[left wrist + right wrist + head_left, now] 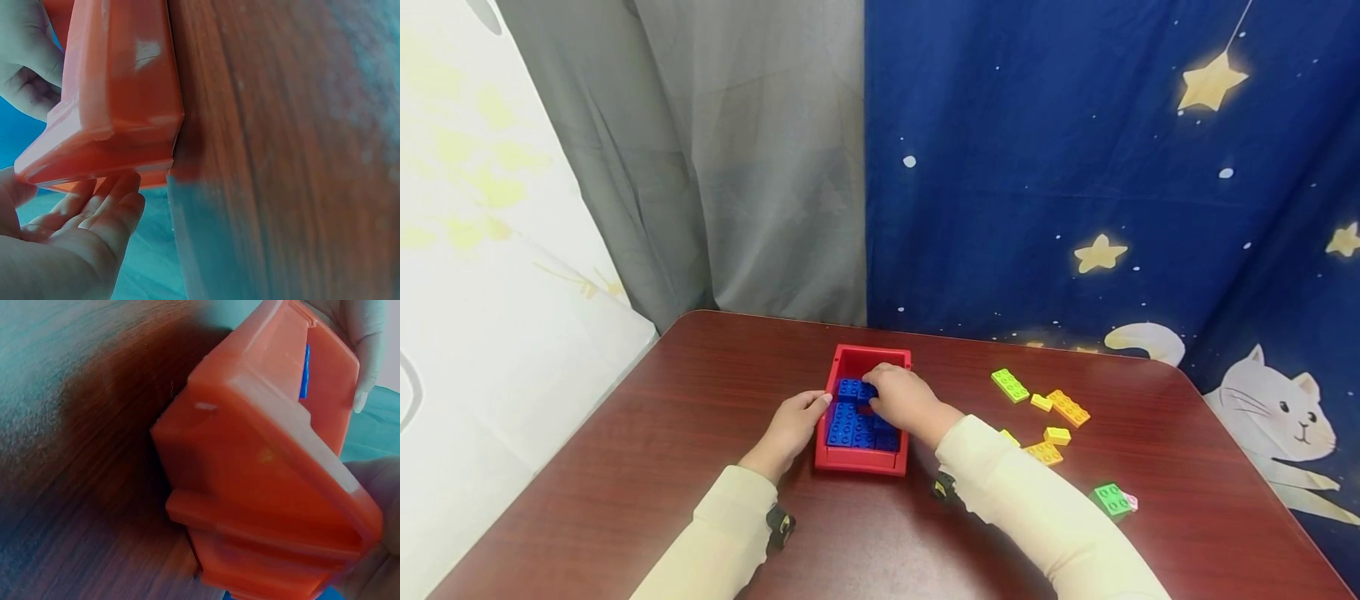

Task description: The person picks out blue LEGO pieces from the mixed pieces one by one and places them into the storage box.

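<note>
A red plastic bin stands on the table with several blue building bricks inside, studs up. My left hand grips the bin's left wall, thumb at the rim and fingers along the outside; in the left wrist view the bin sits above those fingers. Reaching over the right wall, my right hand pinches a blue brick near the far end. Its fingertips are partly hidden. In the right wrist view the bin covers most of the bricks.
To the right lie a lime brick, orange bricks, small yellow bricks and a green brick with a pink piece beside it. Curtains hang behind the table.
</note>
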`<state>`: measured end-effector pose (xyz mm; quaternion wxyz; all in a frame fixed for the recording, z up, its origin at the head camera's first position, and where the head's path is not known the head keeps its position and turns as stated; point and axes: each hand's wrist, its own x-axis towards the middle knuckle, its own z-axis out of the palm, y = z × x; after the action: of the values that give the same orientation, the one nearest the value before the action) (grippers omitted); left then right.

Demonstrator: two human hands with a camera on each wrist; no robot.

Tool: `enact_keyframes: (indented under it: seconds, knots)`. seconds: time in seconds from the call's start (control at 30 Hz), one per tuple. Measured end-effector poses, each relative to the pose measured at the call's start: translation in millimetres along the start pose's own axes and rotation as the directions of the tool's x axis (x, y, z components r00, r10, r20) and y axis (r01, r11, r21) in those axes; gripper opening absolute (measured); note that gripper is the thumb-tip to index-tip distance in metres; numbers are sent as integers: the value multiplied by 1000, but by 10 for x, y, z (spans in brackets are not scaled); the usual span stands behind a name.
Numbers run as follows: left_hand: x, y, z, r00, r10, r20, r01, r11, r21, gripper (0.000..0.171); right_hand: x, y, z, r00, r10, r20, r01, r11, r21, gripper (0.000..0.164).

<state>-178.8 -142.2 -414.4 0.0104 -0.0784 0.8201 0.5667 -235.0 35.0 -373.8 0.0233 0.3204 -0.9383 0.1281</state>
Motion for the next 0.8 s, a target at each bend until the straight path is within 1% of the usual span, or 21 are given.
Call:
enact_keyframes:
  seconds: [0.23,0.33,0.53,0.8]
  knots:
    - [-3,2,2,1000,-3,3,3,1000,-2,48,19,-32,28,999,12,35,-11,1000,-16,40]
    - [-6,6,2,1000,-13,4,13,1000,-2,48,25,-34,39,999,11,35,-11,1000,-17,40]
    - [-9,-3,1,1000,-7,2,7,1000,1,48,32,-34,45,1000,10,29,-10,1000,-17,39]
    - [-18,4,-6,1000,4,-2,-4,1000,4,48,46,-43,64,998,33,45,-32,999,-14,40]
